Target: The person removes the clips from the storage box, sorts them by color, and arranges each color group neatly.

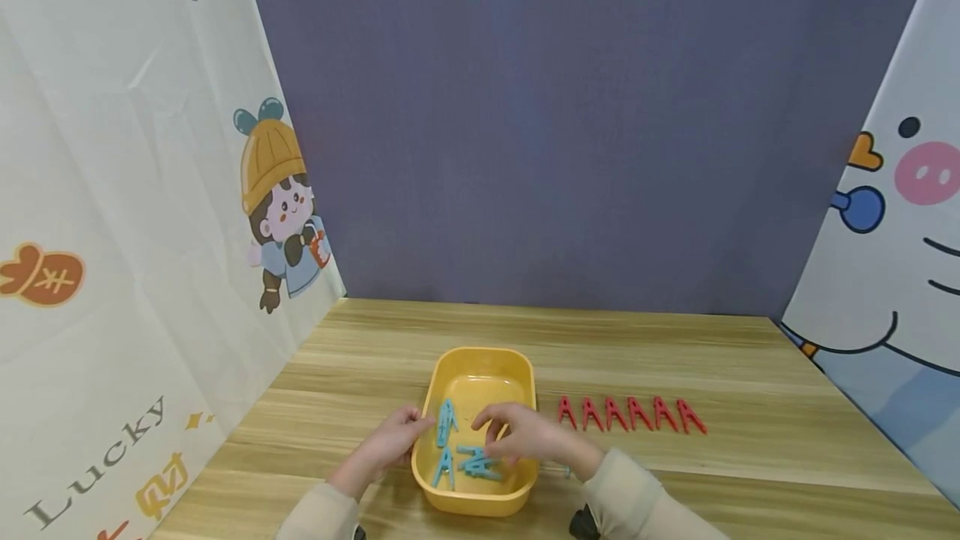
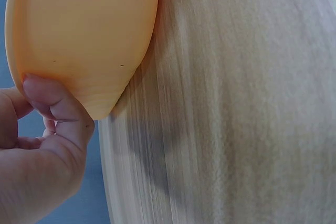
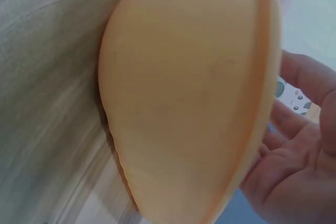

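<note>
A yellow plastic basin (image 1: 471, 504) stands on the table with several light-blue clothespins (image 1: 444, 467) lying in it. My left hand (image 1: 392, 438) pinches the basin's left rim, thumb on the outer wall in the left wrist view and fingers over the edge. My right hand (image 1: 527, 433) is over the basin's right side, its fingers bent loosely and apart, just above a small pile of blue clothespins (image 1: 480, 467). In the right wrist view the right hand (image 3: 299, 156) shows beyond the rim, palm partly visible, with nothing seen between thumb and fingers.
Several red clothespins (image 1: 615, 413) lie in a neat row on the wooden table (image 1: 675, 357), right of the basin. Part of a blue piece (image 1: 567, 472) peeks out beside the right forearm. A dark panel (image 1: 525, 123) rises behind the table, with printed cloths at both sides.
</note>
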Tool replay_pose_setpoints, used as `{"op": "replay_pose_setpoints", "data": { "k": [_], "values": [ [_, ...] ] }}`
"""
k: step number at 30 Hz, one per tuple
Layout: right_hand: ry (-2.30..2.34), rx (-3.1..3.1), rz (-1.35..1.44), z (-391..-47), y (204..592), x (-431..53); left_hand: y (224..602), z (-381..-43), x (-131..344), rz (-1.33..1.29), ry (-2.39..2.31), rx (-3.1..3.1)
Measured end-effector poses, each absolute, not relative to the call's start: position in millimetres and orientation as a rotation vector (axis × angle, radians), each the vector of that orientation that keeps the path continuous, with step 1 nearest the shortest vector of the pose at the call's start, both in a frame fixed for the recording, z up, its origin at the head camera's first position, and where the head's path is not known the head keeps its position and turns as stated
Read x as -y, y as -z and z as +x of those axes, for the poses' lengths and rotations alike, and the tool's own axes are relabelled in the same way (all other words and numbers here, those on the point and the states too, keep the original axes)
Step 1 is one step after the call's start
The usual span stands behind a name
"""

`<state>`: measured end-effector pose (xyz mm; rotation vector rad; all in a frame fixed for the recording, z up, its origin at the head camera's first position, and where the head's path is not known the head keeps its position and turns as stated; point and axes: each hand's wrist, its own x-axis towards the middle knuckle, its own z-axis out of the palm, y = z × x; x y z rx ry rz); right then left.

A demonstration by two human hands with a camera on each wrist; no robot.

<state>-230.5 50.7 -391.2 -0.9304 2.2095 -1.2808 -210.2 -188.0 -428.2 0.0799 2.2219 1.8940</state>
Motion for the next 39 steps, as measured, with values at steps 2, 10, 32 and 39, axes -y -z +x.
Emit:
{"op": "replay_pose_setpoints", "data": {
  "k": [2, 10, 32, 39],
  "values": [
    [1.263, -2.22, -0.921, -228.8, 392.9, -48.6, 428.0, -210.3, 187.8, 0.081, -1.893, -2.22],
    [1.187, -2.277, -0.898, -221.5, 397.0, -40.1, 427.8, -209.9, 188.3, 0.086, -1.897, -2.218],
    [1.012, -2.415, -0.875, -217.4, 405.7, -24.9, 427.9, -210.6, 188.9, 0.08, -1.891, -2.213],
    [0.968, -2.411, -0.902, -215.5, 406.2, -23.6, 426.8, -210.2, 188.9, 0.09, -1.882, -2.21]
  ]
}}
